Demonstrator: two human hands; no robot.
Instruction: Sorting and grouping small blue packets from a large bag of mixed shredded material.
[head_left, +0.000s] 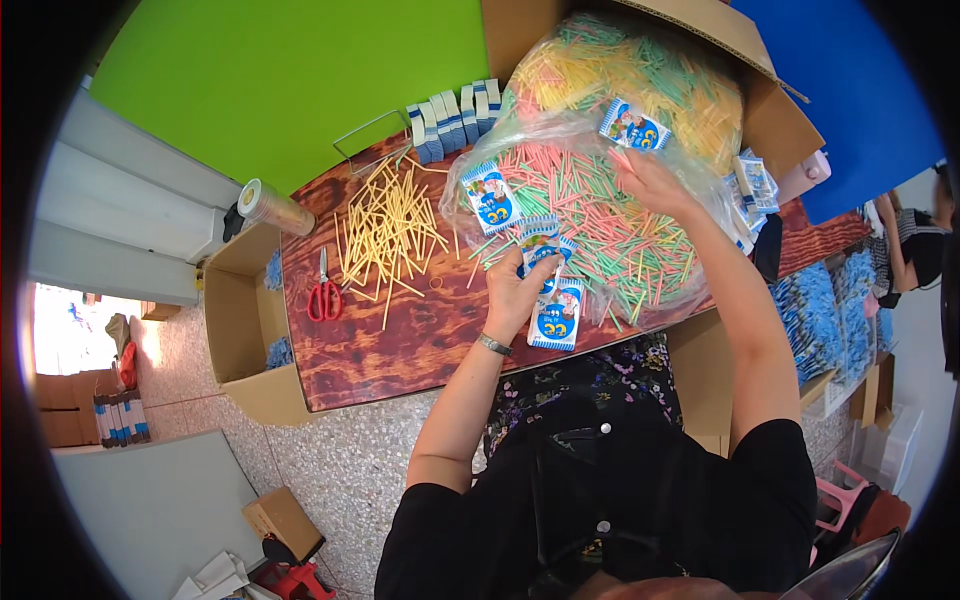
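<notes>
My left hand [513, 296] grips a small blue-and-white packet [540, 236] over the near edge of the heap. Beneath that hand, another packet [556, 316] lies at the table's front edge, partly overlapped. A third packet [489, 198] rests on the left side of the clear plastic bag [455, 205]. Pink and green thin sticks [570, 190] fill this bag. Over its far part reaches my right hand [650, 183], fingers closed, with pink at the fingertips; what they hold is unclear. Directly beyond those fingers is one more packet [634, 126].
Loose pale-yellow sticks [390, 228] lie left of the bag, beside red-handled scissors [325, 296]. Banded blue-and-white bundles [450, 120] stand behind. A large cardboard box [790, 120] holds bagged sticks. A clear jar [272, 207] and an open carton [232, 350] are at left.
</notes>
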